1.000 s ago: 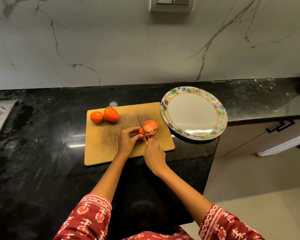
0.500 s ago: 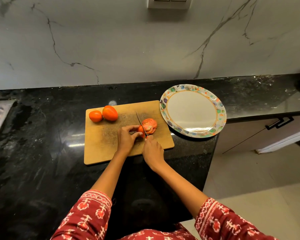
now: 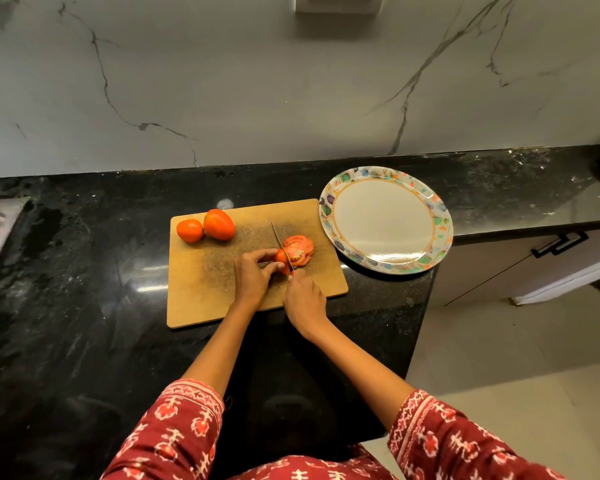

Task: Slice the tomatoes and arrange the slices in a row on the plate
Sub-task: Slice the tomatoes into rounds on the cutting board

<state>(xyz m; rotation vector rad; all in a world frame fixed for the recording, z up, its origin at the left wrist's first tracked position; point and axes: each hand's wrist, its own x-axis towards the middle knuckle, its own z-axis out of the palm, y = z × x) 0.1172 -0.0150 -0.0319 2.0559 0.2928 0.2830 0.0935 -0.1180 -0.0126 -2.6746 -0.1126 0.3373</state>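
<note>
Slicing is under way near the right edge of the wooden cutting board (image 3: 222, 292): the right hand (image 3: 303, 299) is wrapping its curled fingers round the knife (image 3: 282, 245) handle, and the blade is running away from the person toward the board's far edge, standing in the cut between the fallen slices (image 3: 300, 249) on its right and the uncut tomato stub (image 3: 282, 259) on its left. The left hand (image 3: 253, 277) is pinching that stub with bent fingertips, thumb on the near side, so its fingers are lying just beside the blade's left face. That closeness is what the next stroke seems to hinge on (the stub looks small, though the hand is hiding much of it), and the holding fingers will probably need to creep leftward. Two whole tomatoes (image 3: 208, 227) are waiting, touching each other, at the board's far left corner. The patterned plate (image 3: 440, 223) is sitting on the black counter (image 3: 84, 271) just beyond the board's right far corner, bearing no slices, nearer the knife hand.
</note>
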